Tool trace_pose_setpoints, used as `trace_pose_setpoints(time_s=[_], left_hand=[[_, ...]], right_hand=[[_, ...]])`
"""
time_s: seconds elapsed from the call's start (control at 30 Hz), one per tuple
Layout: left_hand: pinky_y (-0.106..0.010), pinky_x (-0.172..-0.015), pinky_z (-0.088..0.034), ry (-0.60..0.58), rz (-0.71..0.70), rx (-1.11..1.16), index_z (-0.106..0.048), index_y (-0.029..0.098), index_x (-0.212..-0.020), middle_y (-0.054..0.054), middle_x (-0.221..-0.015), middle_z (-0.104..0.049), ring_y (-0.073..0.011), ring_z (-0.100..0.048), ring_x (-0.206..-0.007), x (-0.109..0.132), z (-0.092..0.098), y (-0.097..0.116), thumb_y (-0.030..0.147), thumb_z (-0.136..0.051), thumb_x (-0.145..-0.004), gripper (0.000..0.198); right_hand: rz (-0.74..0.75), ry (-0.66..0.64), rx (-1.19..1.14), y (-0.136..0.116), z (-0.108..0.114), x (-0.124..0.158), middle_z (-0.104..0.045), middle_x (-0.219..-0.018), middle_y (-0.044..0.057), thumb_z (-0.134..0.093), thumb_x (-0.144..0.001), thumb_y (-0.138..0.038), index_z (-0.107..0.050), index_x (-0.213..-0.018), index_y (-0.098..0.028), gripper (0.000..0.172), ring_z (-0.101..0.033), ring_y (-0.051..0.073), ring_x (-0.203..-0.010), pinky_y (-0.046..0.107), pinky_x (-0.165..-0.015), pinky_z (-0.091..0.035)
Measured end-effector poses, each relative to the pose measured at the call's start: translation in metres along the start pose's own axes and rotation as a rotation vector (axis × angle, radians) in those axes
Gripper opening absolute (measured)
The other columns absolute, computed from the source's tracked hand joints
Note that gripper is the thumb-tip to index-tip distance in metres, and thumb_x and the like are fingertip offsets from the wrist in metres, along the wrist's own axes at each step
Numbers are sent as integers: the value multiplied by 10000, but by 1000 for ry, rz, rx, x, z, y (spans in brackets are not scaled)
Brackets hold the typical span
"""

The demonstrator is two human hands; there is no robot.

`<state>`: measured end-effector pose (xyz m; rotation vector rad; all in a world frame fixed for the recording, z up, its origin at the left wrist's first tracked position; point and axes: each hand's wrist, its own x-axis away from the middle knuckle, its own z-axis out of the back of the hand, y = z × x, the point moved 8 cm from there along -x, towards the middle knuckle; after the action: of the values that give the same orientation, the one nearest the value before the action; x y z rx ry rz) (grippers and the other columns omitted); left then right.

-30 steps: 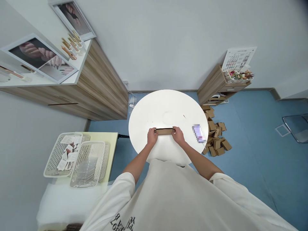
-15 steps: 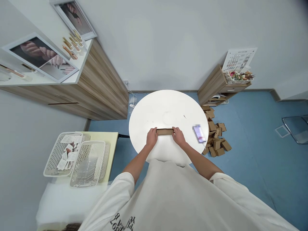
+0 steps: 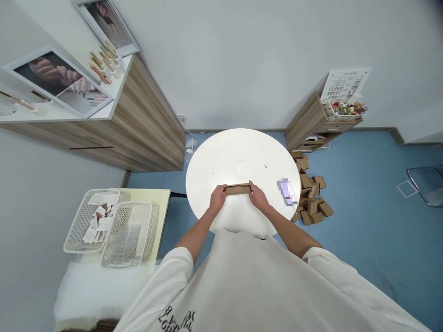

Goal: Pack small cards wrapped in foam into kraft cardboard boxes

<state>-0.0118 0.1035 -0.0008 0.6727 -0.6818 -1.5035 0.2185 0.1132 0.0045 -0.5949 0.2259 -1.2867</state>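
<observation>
A flat brown cardboard piece (image 3: 237, 188) lies on the round white table (image 3: 242, 157), near its front edge. My left hand (image 3: 218, 199) grips its left end with curled fingers. Its right end is pinched by my right hand (image 3: 258, 197). Both hands rest on the tabletop with the cardboard stretched between them. A phone (image 3: 286, 191) lies on the table to the right of my right hand.
Several small brown boxes (image 3: 309, 193) are heaped on the blue floor right of the table. Two white mesh baskets (image 3: 114, 228) sit on a yellow side table at left. Wooden cabinets stand at back left (image 3: 145, 120) and back right (image 3: 308, 122).
Both hands have shifted very slightly on the cardboard's ends, which now tilts a little; it stays on the table.
</observation>
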Motion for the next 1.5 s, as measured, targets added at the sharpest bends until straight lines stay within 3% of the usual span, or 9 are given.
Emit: trace_pose_setpoints(time_s=[0.23, 0.43, 0.93, 1.03, 1.13, 1.23, 1.3, 1.4, 1.5], left_hand=[[-335, -869, -523, -1, 11, 9, -616, 244, -1247, -46, -1021, -646, -201, -640, -935, -2, 3, -1, 236, -564, -953, 299], [-319, -855, -515, -13, 3, 22, -626, 244, -1218, -36, -998, -641, -190, -641, -913, -5, 5, 4, 246, -575, -951, 272], [-317, -880, -528, -61, 51, 44, -623, 262, -1243, -47, -1194, -618, -172, -668, -912, -3, 5, 4, 281, -536, -968, 290], [-338, -926, -519, -90, 9, -14, -602, 273, -1295, -64, -1295, -595, -206, -653, -1039, 4, 1, 4, 317, -489, -988, 330], [-406, -1039, -454, -137, -54, -87, -496, 274, -1427, -106, -1483, -479, -281, -532, -1292, 18, -6, 7, 404, -533, -963, 483], [-485, -1124, -346, -186, -68, -160, -366, 248, -1522, -142, -1615, -294, -343, -348, -1443, 32, -14, 10, 452, -605, -912, 686], [-515, -1135, -312, -185, -49, -167, -329, 248, -1541, -144, -1638, -234, -362, -304, -1461, 37, -16, 9, 460, -601, -912, 717], [-513, -1102, -346, -87, 32, -86, -321, 253, -1542, -164, -1591, -311, -343, -394, -1400, 32, -12, 4, 463, -535, -951, 663], [-443, -1007, -444, 23, 243, 74, -363, 219, -1506, -170, -1396, -517, -267, -578, -1183, 19, -8, -12, 445, -452, -994, 566]], right_hand=[[-39, -18, -7, 1, 4, -1, -613, -1224, 112, -377, -993, -243, -264, -1555, -225, 574, -596, 247, -1043, 376, -891, -486], [-54, -40, 11, 4, 2, -2, -613, -1243, 105, -374, -997, -244, -233, -1563, -230, 583, -609, 228, -1027, 344, -865, -486], [-61, -40, -17, 3, 5, -2, -621, -1232, 106, -365, -999, -247, -253, -1569, -250, 581, -605, 241, -1005, 366, -862, -487], [-52, -70, 33, 3, 0, 1, -631, -1204, 118, -331, -1011, -250, -247, -1582, -239, 577, -604, 248, -984, 361, -850, -477], [-14, -122, 117, 2, -10, 6, -612, -1272, 144, -352, -1010, -280, -155, -1610, -218, 635, -596, 276, -1020, 379, -873, -459], [3, -154, 164, 2, -20, 13, -458, -1491, 163, -423, -988, -326, -43, -1618, -225, 742, -562, 309, -1132, 411, -917, -446], [-12, -155, 151, 4, -22, 15, -341, -1577, 161, -443, -983, -366, -11, -1615, -235, 777, -523, 321, -1211, 425, -939, -447], [-35, -87, 56, 3, -15, 10, -285, -1603, 153, -413, -997, -427, -59, -1613, -233, 737, -453, 310, -1311, 441, -1000, -437], [-133, 19, -137, 5, -1, 0, -383, -1536, 148, -356, -1013, -459, -189, -1592, -217, 649, -488, 263, -1287, 412, -1024, -449]])
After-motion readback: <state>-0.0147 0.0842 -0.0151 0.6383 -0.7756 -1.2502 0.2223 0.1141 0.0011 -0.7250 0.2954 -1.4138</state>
